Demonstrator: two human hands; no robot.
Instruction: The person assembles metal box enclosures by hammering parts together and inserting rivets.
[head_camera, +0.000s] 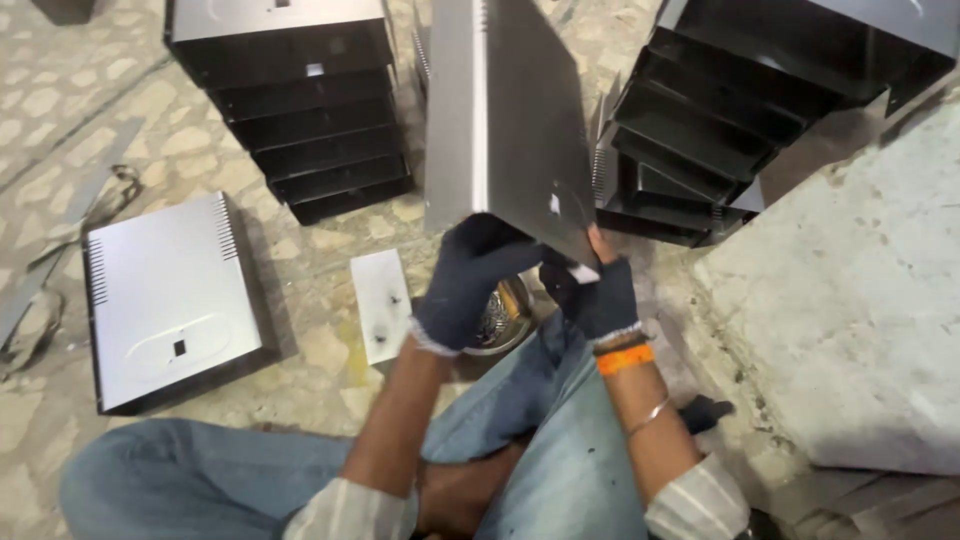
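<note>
Holding a metal cover (505, 110) upright by its lower edge | left hand (468, 285), right hand (598, 295): grip clenched on it | we judge it stiff, light, sharp-edged

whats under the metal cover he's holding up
Under the metal cover, both gloved hands, left and right, grip its lower edge. Below them a round shiny metal object shows partly; the rest is hidden.

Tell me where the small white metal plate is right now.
In the head view the small white metal plate lies flat on the stone floor, just left of the gloved left hand and right of the grey metal cover.
</note>
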